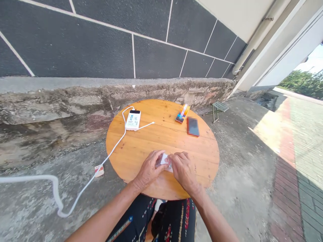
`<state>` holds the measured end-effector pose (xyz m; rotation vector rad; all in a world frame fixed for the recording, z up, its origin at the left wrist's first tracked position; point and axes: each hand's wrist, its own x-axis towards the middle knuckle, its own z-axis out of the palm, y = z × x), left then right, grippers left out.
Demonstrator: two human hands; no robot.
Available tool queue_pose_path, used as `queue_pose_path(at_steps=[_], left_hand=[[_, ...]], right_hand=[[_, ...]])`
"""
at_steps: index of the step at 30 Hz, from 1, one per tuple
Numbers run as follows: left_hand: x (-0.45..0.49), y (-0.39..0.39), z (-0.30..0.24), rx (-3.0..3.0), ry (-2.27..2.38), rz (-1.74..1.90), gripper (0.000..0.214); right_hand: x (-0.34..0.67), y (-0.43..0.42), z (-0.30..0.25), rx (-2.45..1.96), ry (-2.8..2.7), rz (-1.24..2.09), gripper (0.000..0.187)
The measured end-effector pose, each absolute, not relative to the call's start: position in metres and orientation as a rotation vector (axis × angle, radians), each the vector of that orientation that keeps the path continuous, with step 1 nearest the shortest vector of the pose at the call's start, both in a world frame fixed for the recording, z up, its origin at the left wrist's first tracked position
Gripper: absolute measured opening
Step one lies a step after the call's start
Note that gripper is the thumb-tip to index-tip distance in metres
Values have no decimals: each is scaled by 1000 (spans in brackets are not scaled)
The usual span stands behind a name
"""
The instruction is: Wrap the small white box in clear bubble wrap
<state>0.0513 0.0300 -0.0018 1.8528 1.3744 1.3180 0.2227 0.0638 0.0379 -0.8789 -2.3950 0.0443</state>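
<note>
Over the near part of the round wooden table (pixel 161 137), both hands meet on a small white piece with reddish marks (pixel 165 158), flat and card-like, perhaps a small pack. My left hand (pixel 150 167) grips its left side between thumb and fingers. From the right, my right hand (pixel 183 167) has its fingers closed at the piece's other side, partly covering it. A clear, shiny edge shows by the left fingers; whether this is a wrapper or case I cannot tell.
A white power bank (pixel 133 121) with a cable (pixel 114 148) trailing off the table stands at the back left. An orange box (pixel 183 113) and a phone (pixel 193 127) lie at the back right. A folding stool (pixel 219 107) and small box (pixel 99 170) are on the ground.
</note>
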Motion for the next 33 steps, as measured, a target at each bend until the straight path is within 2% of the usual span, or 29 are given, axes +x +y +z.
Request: queue_pose_path(at_steps=[2,9,14,20,24,28,31,33], left_hand=[[50,31,-3,1843,1363,1331,46],[48,30,1,1858,1309,1307,33],[48,29,-4,1868,1392,1342,33],[47,31,-7,1926,1406,1350,38],[46,31,-7,1980,1373,1325,39],[46,30,-8,2018,1335,1327,37],[47,30,-7,2031,1324,1332,37],[47,29,-6,2041,1321,1327,38]], right_hand=[[226,56,37,-864,-2483,-32,31],[230,30,26,-922,-2661,-230,59],[238,18,21,-957,-2557,-202,64],[255,23,28,-1198,-2195,223,50],[259,47,24,-1154,-2243,586,73],[251,75,25,-1100,-2364,800,98],[244,90,33,-1061,-2512,865,106],[241,97,40,-1046,-2584,881,105]])
